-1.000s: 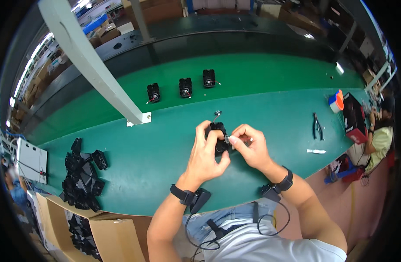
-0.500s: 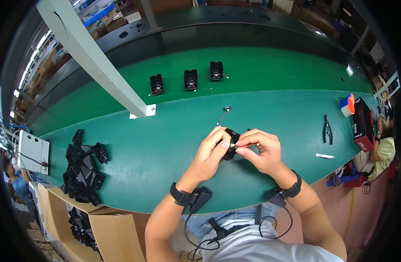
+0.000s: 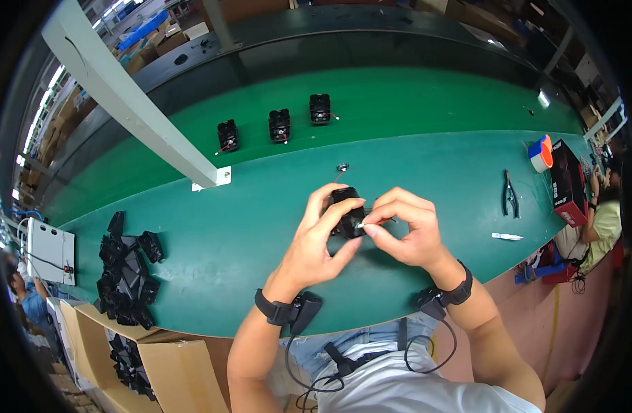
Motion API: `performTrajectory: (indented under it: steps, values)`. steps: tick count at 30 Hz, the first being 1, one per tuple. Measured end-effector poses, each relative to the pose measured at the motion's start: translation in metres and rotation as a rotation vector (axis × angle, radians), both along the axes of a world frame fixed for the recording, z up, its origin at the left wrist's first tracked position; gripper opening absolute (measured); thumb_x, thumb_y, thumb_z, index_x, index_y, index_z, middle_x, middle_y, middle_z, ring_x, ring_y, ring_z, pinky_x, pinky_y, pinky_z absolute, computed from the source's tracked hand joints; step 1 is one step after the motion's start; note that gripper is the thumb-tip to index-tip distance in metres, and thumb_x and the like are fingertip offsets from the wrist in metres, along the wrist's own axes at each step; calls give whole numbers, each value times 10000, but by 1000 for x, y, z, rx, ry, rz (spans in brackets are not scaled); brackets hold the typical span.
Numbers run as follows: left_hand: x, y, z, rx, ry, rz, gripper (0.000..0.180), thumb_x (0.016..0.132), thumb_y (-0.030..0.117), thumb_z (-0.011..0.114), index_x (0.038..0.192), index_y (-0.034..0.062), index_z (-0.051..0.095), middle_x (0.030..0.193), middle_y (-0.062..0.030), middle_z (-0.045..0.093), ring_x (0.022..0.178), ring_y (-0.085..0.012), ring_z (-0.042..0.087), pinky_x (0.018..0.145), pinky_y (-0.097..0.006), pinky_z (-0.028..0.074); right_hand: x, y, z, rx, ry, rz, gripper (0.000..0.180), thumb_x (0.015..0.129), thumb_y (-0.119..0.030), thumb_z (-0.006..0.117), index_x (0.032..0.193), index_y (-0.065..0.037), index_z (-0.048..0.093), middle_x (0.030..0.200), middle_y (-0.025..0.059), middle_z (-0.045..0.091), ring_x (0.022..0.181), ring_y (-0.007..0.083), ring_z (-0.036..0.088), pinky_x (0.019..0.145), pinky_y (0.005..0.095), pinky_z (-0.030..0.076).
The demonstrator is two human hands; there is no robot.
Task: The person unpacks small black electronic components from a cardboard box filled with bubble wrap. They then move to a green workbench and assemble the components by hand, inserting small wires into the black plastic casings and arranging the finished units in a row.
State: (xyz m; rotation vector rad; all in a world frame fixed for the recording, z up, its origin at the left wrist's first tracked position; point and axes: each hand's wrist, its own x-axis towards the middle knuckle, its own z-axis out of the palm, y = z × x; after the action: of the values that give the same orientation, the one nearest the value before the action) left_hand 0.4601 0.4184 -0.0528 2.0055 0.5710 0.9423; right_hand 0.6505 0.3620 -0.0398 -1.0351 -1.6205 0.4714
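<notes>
My left hand [image 3: 319, 241] is closed around the edge of a black plastic housing [image 3: 348, 212], held above the green table in front of me. At the housing's right side, my right hand [image 3: 407, 228] pinches a small white connector [image 3: 360, 226] between thumb and forefinger. Bits of red and dark wire show behind the right fingertips; where they run is hidden. Just beyond my hands, a small black part [image 3: 342, 167] with a red wire lies on the table.
Three black housings [image 3: 279, 125] with red wires stand in a row on the far green strip. Black plastic parts [image 3: 129, 272] are piled at left, near a cardboard box [image 3: 182, 372]. Pliers [image 3: 511, 195], a white tube [image 3: 507, 237] and a dark box [image 3: 569, 182] are at right. A post [image 3: 130, 96] rises left.
The black housing has turned in my left hand, showing a broader dark face. My left fingers have spread over its top, and my right hand stays pinched at its side.
</notes>
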Motion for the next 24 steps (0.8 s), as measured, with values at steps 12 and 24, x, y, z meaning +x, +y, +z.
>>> performTrajectory:
  steps: [12, 24]
  values:
    - [0, 2, -7, -62, -52, 76, 860, 677, 39, 843, 1423, 23, 416, 1348, -161, 543, 1154, -254, 599, 884, -361, 542, 3, 3, 0, 130, -245, -87, 115, 719, 1, 756, 802, -33, 685, 792, 66, 632, 692, 211, 614, 594, 320, 503]
    - [0, 1, -3, 49, 30, 108, 830, 641, 49, 845, 1392, 30, 490, 1330, -160, 555, 1110, -262, 615, 816, -330, 545, 2, 1, -5, 106, -293, -74, 125, 697, 0, 751, 787, -42, 674, 795, 67, 627, 690, 230, 614, 605, 327, 506]
